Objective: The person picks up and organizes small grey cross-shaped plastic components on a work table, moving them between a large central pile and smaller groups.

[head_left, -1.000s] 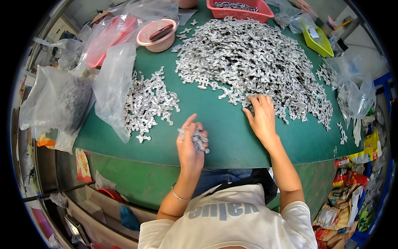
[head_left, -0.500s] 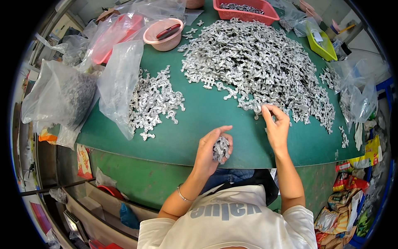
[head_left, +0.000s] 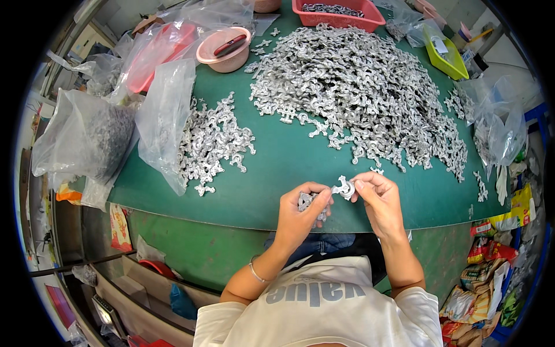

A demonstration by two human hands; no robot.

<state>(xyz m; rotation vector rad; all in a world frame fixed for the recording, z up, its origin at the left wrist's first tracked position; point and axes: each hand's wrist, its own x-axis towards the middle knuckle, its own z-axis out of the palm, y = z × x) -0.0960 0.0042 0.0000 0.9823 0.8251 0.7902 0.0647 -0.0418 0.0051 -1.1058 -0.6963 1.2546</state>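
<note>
Pinching single silver part [head_left: 345,188] in right hand [head_left: 380,200], lower centre of frame; left hand [head_left: 296,211] clutches several pieces [head_left: 304,201]. Looks unfinished: large heap [head_left: 352,92], upper centre, probably remaining; smaller heap [head_left: 214,139], left of centre, maybe done.

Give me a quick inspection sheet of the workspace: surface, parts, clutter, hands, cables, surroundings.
Surface: flat green tabletop, partly covered.
Parts: large heap of small silver-grey metallic pieces; smaller silver-grey pile to its left.
Clutter: round pink plastic bowl holding a red-and-black object; rectangular red plastic basket; yellow-green plastic tray; clear plastic bag.
Hands: left hand holds several pieces; right hand pinches one silver-grey piece.
Cables: nothing seen.
Surroundings: green floor; colourful packets at right.
</note>
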